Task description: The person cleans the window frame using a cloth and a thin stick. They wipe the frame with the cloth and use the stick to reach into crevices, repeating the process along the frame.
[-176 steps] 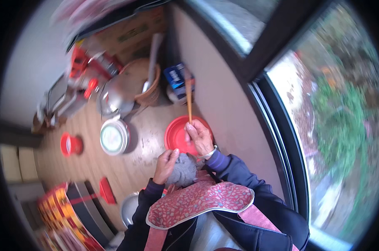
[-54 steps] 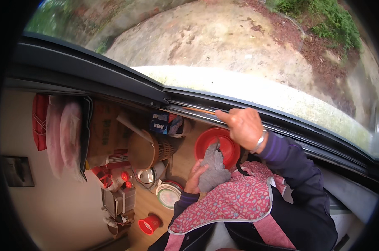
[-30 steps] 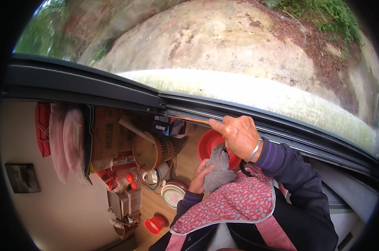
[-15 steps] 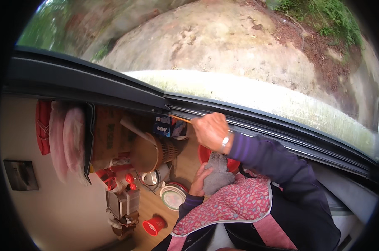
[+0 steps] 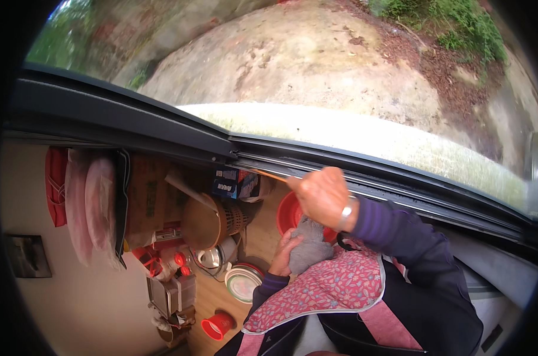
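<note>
My right hand (image 5: 325, 197) is closed around a thin orange-brown stick (image 5: 271, 174). Its far tip reaches the dark metal track (image 5: 370, 203) of the window frame, a little right of the corner. Lower down, my left hand (image 5: 285, 251) grips a bunched grey cloth (image 5: 312, 251) in front of my pink flowered apron (image 5: 328, 282). Beneath the cloth and my right hand stands a red basin (image 5: 285, 215), partly hidden by them.
On the left are a lidded round basket (image 5: 204, 222), a blue box (image 5: 225, 183), stacked plates (image 5: 243, 283), a red tub (image 5: 218, 325) and a metal-and-plastic container (image 5: 168, 293). Pink wrapped bundles (image 5: 100, 202) hang by the wall. Beyond the window lies a bare earth slope (image 5: 269, 65).
My right hand has moved to the right along the track, drawing the stick's tip away from the frame's corner. More of the red basin shows. My left hand stays on the cloth.
</note>
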`<state>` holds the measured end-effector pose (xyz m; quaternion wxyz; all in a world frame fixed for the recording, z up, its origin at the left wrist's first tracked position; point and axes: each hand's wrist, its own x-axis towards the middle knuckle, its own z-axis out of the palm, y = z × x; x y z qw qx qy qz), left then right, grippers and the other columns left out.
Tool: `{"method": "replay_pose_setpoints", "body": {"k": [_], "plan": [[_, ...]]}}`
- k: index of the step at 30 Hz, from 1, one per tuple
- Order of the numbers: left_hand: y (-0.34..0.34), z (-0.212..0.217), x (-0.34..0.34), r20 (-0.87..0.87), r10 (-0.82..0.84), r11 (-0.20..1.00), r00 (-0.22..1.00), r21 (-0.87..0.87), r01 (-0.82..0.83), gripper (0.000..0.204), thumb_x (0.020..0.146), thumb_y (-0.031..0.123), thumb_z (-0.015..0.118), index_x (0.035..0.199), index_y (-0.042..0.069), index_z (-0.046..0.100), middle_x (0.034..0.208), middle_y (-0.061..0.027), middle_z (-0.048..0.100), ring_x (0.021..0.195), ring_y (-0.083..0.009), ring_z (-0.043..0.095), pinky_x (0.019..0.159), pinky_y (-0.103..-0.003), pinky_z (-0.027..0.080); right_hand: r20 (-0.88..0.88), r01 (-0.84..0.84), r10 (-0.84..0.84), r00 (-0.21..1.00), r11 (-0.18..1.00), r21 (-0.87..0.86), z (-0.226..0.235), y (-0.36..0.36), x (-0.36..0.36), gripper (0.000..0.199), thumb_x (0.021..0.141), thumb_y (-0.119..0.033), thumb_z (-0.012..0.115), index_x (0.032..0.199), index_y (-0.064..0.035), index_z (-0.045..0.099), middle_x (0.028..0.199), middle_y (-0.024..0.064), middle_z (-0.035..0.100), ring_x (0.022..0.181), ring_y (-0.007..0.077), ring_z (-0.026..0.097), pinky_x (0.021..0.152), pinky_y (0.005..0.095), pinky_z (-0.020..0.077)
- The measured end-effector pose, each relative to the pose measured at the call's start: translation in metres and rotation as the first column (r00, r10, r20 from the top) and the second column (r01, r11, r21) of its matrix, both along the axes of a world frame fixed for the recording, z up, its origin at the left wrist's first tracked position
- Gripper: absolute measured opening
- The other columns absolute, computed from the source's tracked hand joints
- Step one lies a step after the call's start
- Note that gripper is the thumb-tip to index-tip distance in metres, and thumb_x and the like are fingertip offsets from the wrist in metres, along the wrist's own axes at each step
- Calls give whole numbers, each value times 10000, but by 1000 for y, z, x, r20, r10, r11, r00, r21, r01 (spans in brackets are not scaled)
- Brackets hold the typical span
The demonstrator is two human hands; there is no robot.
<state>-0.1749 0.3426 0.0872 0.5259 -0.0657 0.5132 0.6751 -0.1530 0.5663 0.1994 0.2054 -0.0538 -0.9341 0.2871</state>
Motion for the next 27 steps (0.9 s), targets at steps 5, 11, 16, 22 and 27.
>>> {"method": "replay_pose_setpoints", "body": {"k": [5, 11, 16, 22, 27], "plan": [[-2, -2, -5, -13, 19, 1000, 1000, 15, -18, 215, 875, 87, 537, 1086, 54, 516, 1018, -69, 603, 906, -156, 596, 803, -291, 483, -292, 22, -39, 956, 998, -61, -62, -22, -86, 56, 604, -39, 567, 652, -16, 550, 475, 153, 493, 483, 346, 544, 431, 410, 390], [-3, -2, 2, -7, 0, 1000, 1000, 18, 1, 217, 869, 87, 550, 1081, 56, 519, 998, -62, 609, 888, -151, 598, 801, -289, 481, 7, -64, 64, 998, 988, 138, -31, 0, -30, 153, 705, -78, 579, 823, -67, 675, 477, 118, 499, 420, 285, 518, 389, 383, 362], [-12, -5, 0, 19, 19, 999, 1000, 34, -20, 214, 859, 89, 563, 1069, 63, 528, 993, -60, 608, 894, -148, 595, 800, -285, 478, 5, 26, -27, 1000, 991, 131, -2, -9, 9, 221, 655, -64, 581, 864, -45, 651, 482, 116, 526, 408, 259, 535, 367, 377, 359], [-12, 7, -5, -125, 74, 996, 989, -45, -80, 341, 833, 81, 577, 1164, 75, 499, 1045, -61, 593, 963, -172, 566, 855, -319, 453, -281, 51, -50, 958, 999, -2, -67, -28, -85, 55, 603, -81, 593, 620, -64, 543, 480, 141, 505, 470, 331, 552, 429, 425, 406], [-17, 27, -19, -235, 40, 997, 971, 72, -23, 404, 809, 51, 574, 1199, 66, 471, 1074, -69, 581, 968, -173, 559, 873, -321, 441, -133, 55, -62, 989, 997, -56, -30, -9, -10, 17, 679, -64, 574, 685, -55, 587, 495, 146, 513, 434, 308, 535, 406, 399, 394]]}}
